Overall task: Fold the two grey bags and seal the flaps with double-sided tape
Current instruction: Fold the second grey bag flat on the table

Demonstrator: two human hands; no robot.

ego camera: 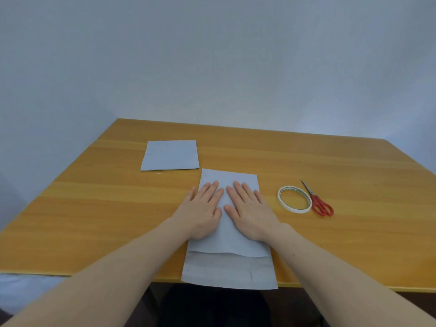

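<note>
Far grey bag [170, 156] lies folded, looks finished; sealing not verifiable. Near grey bag [230, 234] mid-table, flap [230, 271] overhanging front edge, unsealed. Left hand [203, 210], right hand [249, 208] flat, fingers spread, pressing it. Double-sided tape roll [294, 202], red scissors [319, 201] untouched at right

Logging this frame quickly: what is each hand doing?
Left hand: open, flat on the near grey bag, holding nothing.
Right hand: open, flat on it, holding nothing.
</note>
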